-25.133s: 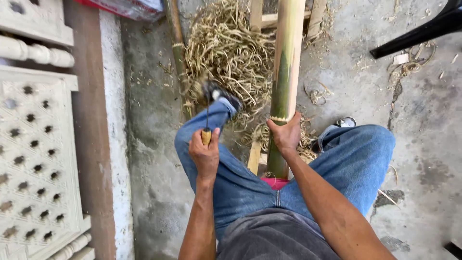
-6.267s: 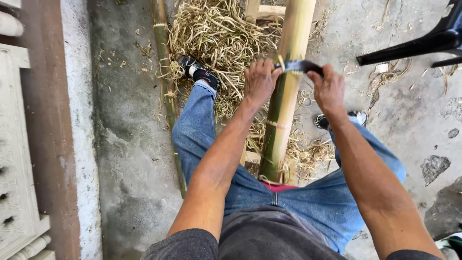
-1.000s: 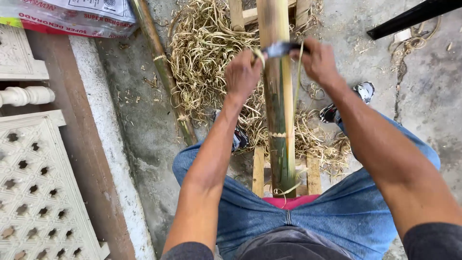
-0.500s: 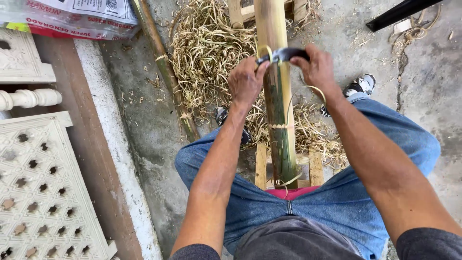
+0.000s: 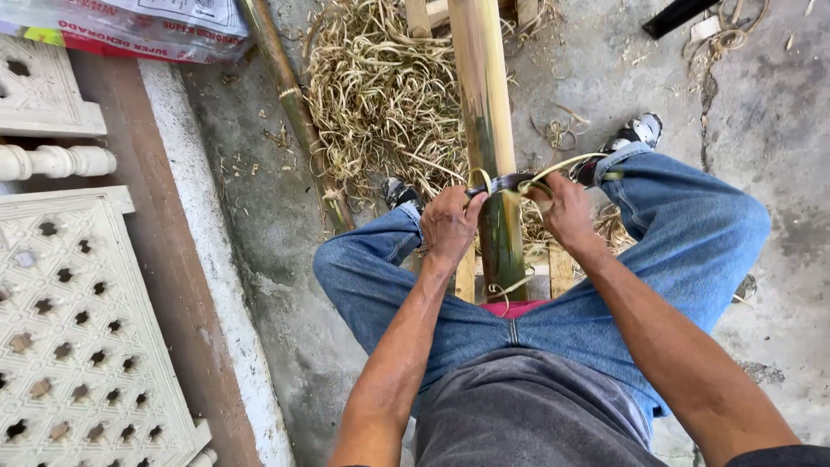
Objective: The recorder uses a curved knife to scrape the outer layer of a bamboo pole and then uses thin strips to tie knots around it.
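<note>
Person sits astride a thick bamboo pole (image 5: 486,104) that runs from between the jeans-clad knees up past the top edge. Left hand (image 5: 450,227) and right hand (image 5: 566,212) each have their fingers closed tight on one end of a dark curved blade (image 5: 510,182) laid across the pole, pale strips curling off beside it. Shavings pile (image 5: 380,95) lies thick left of the pole and spills behind both shoes, crowding the ground ahead. A thinner bamboo stick (image 5: 294,112) lies slanted just left of the pile, close to the left knee. Wooden slats (image 5: 553,268) sit under the pole near the hands. Far left: white raised kerb (image 5: 207,259), brown strip, white pierced panel (image 5: 78,346), baluster (image 5: 52,162), plastic sack (image 5: 130,26) at top. Bare concrete floor (image 5: 778,112) opens to the right; a black bar (image 5: 679,13) crosses the top right corner.
</note>
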